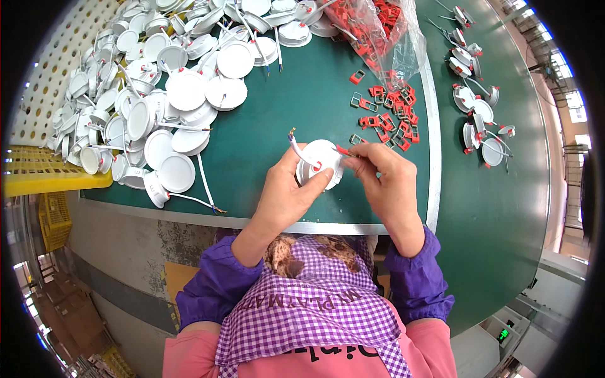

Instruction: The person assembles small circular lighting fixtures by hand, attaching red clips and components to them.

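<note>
My left hand (287, 189) is closed around a round white downlight housing (321, 153), thumb across its face. A short white cable with bare wire ends rises from a red grommet on the housing. Between the thumb and fingers of my right hand (386, 176) is a small red spring clip (343, 150), pinched against the housing's right rim. Whether the clip is seated there I cannot tell. To the right of the housing lie several loose red clips (394, 104) with metal loops on the green table (277, 120).
A large heap of white downlights (186, 89) covers the table's left side, beside a yellow perforated crate (60, 173). A clear plastic bag (403, 38) of red clips lies at the back. Downlights with red clips (484, 112) stand on another green surface (485, 220) at right, past a pale edge strip.
</note>
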A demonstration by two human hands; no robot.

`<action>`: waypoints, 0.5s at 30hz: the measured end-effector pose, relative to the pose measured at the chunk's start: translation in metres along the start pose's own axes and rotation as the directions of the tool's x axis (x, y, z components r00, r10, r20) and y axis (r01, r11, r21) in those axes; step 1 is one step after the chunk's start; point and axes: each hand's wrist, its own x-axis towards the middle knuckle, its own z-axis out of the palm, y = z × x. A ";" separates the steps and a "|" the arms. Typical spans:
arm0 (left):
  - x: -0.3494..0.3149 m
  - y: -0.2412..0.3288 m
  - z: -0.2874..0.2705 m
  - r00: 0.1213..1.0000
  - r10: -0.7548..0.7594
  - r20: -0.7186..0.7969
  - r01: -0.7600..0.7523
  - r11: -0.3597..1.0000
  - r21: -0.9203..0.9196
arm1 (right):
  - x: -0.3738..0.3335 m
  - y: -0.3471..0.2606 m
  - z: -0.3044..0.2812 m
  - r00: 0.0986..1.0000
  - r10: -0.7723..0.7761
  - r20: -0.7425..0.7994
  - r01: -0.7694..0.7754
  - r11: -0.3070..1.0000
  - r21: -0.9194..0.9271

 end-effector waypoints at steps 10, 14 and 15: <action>-0.005 0.006 -0.007 0.989 0.145 0.011 -0.144 0.964 0.224 | -0.016 -0.016 0.005 0.996 -0.062 0.064 0.069 0.991 -0.113; -0.007 0.011 -0.005 0.968 0.244 0.058 -0.251 0.946 0.204 | -0.013 -0.017 0.002 0.998 -0.056 -0.035 0.055 0.998 -0.040; -0.007 0.007 -0.004 0.980 0.197 0.031 -0.199 0.967 0.157 | -0.014 -0.016 0.003 0.998 -0.058 -0.033 0.057 0.998 -0.040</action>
